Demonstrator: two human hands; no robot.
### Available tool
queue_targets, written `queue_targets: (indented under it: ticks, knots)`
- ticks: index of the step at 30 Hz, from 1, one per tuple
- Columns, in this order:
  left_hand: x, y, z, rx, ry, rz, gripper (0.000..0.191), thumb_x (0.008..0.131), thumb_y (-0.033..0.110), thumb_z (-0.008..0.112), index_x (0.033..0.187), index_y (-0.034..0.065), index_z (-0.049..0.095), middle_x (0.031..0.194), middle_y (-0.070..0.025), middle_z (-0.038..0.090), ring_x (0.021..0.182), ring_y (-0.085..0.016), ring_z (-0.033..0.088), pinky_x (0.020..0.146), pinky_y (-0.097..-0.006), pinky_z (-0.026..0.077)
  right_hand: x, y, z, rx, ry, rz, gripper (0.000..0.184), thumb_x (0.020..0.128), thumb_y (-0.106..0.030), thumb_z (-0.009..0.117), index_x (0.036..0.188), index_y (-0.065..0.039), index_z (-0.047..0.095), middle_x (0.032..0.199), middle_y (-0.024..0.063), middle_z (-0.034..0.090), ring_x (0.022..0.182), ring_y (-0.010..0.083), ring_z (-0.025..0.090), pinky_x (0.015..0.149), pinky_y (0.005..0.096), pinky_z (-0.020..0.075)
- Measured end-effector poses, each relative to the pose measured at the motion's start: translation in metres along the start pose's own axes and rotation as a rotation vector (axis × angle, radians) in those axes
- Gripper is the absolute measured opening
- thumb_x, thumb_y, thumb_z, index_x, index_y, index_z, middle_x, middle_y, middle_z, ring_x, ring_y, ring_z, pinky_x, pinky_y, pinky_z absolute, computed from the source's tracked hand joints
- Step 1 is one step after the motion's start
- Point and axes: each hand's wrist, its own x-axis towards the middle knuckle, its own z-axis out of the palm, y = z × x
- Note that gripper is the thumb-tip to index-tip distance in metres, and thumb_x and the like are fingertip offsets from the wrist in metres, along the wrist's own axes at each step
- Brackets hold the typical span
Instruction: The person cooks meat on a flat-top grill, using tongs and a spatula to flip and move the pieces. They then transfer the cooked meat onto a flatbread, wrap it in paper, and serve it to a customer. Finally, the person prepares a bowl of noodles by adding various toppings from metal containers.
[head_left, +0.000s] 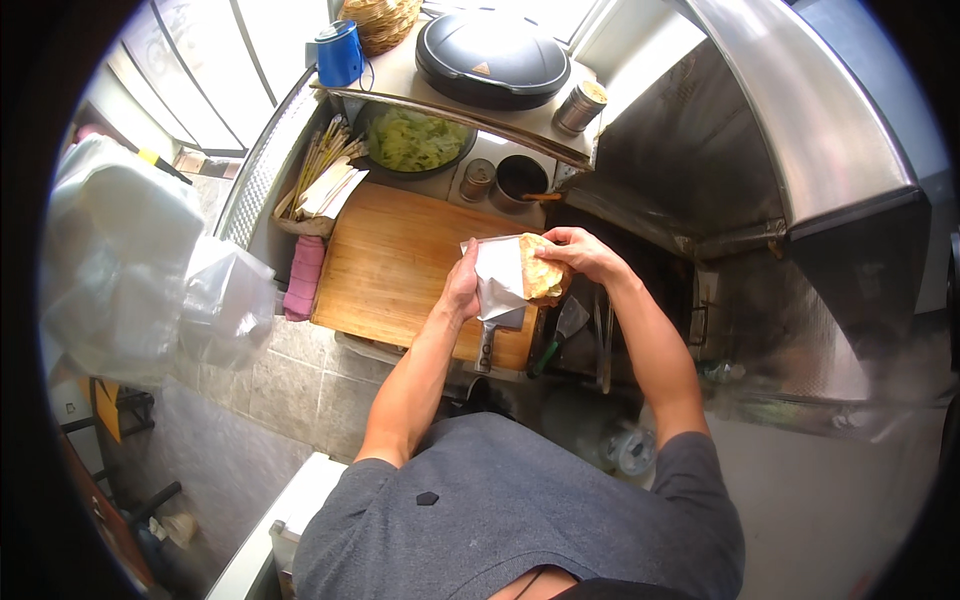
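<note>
My left hand (463, 285) grips a white paper bag (500, 274) above the right part of a wooden cutting board (390, 255). From the bag's right side sticks out a golden-brown filled flatbread (541, 270). My right hand (581, 253) pinches that exposed end, thumb on top, the other fingers mostly behind it. Below the bag, a metal-handled cleaver (485, 349) lies on the board, its blade partly covered. Just right of the board rests a spatula with a green handle (545, 358), and beside it a pair of metal tongs (604, 341).
Behind the board stand a bowl of chopped lettuce (416, 139), a shaker tin (477, 180) and a dark pot (519, 180). A basket holds chopsticks and paper bags (330, 187) beside a pink towel (304, 277). Plastic bags (120, 255) hang left. A black electric griddle (493, 56) sits on the shelf.
</note>
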Motion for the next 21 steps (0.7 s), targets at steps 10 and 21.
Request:
queue_targets:
  ticks: [10, 21]
  knots:
    - [0.003, 0.000, 0.000, 0.007, 0.022, 0.092, 0.061, 0.104, 0.047, 0.029, 0.132, -0.0046, 0.047, 0.125, -0.0167, 0.060, 0.110, -0.028, 0.062, 0.095, -0.0404, 0.052, 0.010, 0.004, 0.012, 0.066, 0.111, -0.027, 0.033, 0.094, -0.027, 0.063, 0.105, 0.004, 0.066, 0.092, 0.0045, 0.068, 0.084, 0.0099, 0.061, 0.077, 0.0250, 0.0494]
    - [0.006, 0.003, -0.009, 0.009, 0.038, 0.113, 0.063, 0.104, 0.048, 0.028, 0.131, -0.0057, 0.047, 0.124, -0.0170, 0.060, 0.111, -0.028, 0.061, 0.095, -0.0403, 0.052, 0.021, 0.007, 0.013, -0.082, 0.111, -0.065, 0.027, 0.094, -0.024, 0.063, 0.103, 0.001, 0.068, 0.089, 0.0020, 0.068, 0.081, 0.0083, 0.061, 0.074, 0.0248, 0.0506]
